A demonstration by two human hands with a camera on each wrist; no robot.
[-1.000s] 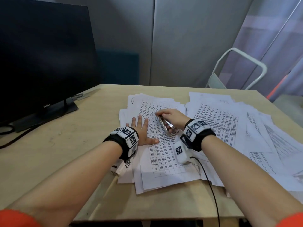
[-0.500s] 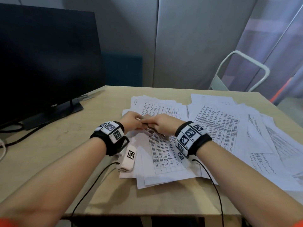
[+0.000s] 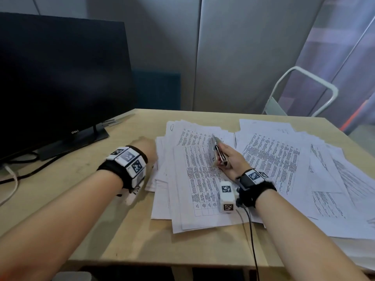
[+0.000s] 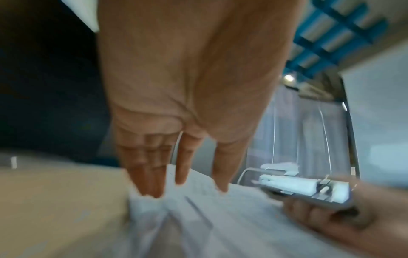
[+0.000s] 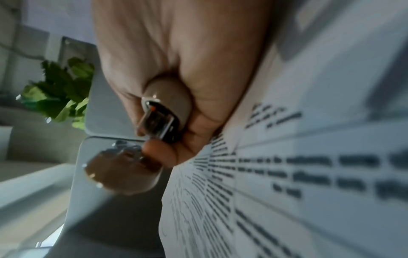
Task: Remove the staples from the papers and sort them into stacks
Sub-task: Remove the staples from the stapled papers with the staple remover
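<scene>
Printed papers lie in a loose pile point(image 3: 194, 179) on the wooden table point(image 3: 71, 191). My right hand point(image 3: 229, 159) grips a metal stapler-like tool point(image 3: 217, 153) above the top sheet, tip pointing away; the right wrist view shows the fingers curled round the tool point(image 5: 159, 120) beside the printed sheet point(image 5: 287, 174). My left hand point(image 3: 150, 151), blurred, sits at the pile's left edge. In the left wrist view its fingers point(image 4: 152, 174) are straight and point down at the papers' edge point(image 4: 198, 209), holding nothing; whether they touch is unclear. The tool point(image 4: 304, 190) shows at right.
A second spread of papers point(image 3: 284, 159) covers the table's right side, reaching its front right edge. A black monitor point(image 3: 60, 78) on a stand point(image 3: 81, 138) occupies the left rear, with cables point(image 3: 12, 179) trailing. A white metal frame point(image 3: 304, 90) stands behind the table.
Half a second ago both hands met at the tool over the pile. My left hand has since let go and swung left to the pile's edge; the right hand keeps the tool.
</scene>
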